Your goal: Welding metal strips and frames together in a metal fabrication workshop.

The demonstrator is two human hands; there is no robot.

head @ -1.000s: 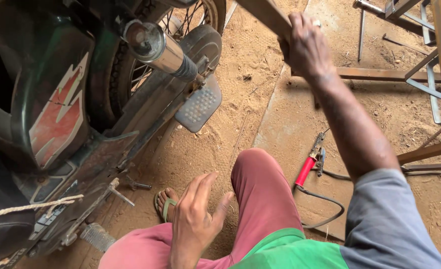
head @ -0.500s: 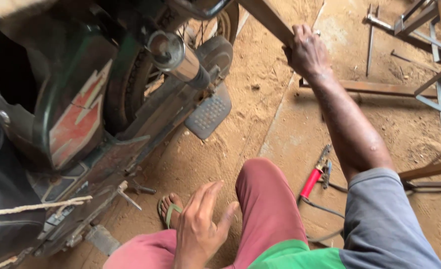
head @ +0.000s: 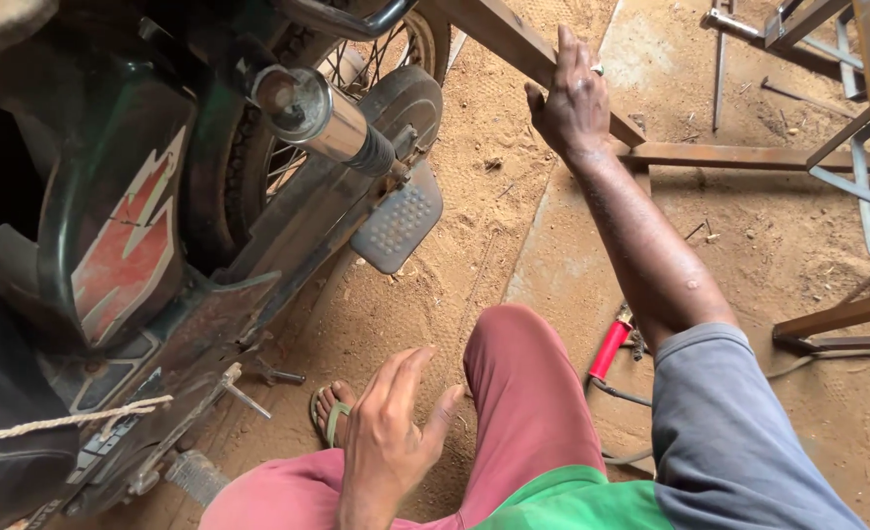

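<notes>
1. A dark green motorcycle (head: pixel 150 245) fills the left half of the frame, its side panel marked with a red and white flash, its spoked rear wheel (head: pixel 288 147) at upper centre.
2. Sandy dirt ground (head: pixel 455 255) spreads through the middle, with a smoother concrete strip (head: pixel 572 245) beside it.
3. A rusty metal frame (head: pixel 730 155) of square bars sits on the ground across the upper right.
4. One long rusty bar (head: pixel 509 44) of it slants from top centre down to the right.
5. The person's knee in dull red trousers (head: pixel 523 393) rises at lower centre.
6. A chrome exhaust pipe (head: pixel 322 113) points toward the camera at upper left of centre, with a studded footrest (head: pixel 399 224) just below it.
7. The right hand (head: pixel 574 98), ringed, rests on the slanting bar, fingers laid over its top and thumb against its side, loosely wrapped.
8. The left hand (head: pixel 391 432) hovers open at lower centre, fingers spread, holding nothing, beside the knee.
9. A sandalled foot (head: pixel 332 412) is just left of that hand.
10. A red-handled tool (head: pixel 609 348) lies on the ground behind the right forearm.
</notes>
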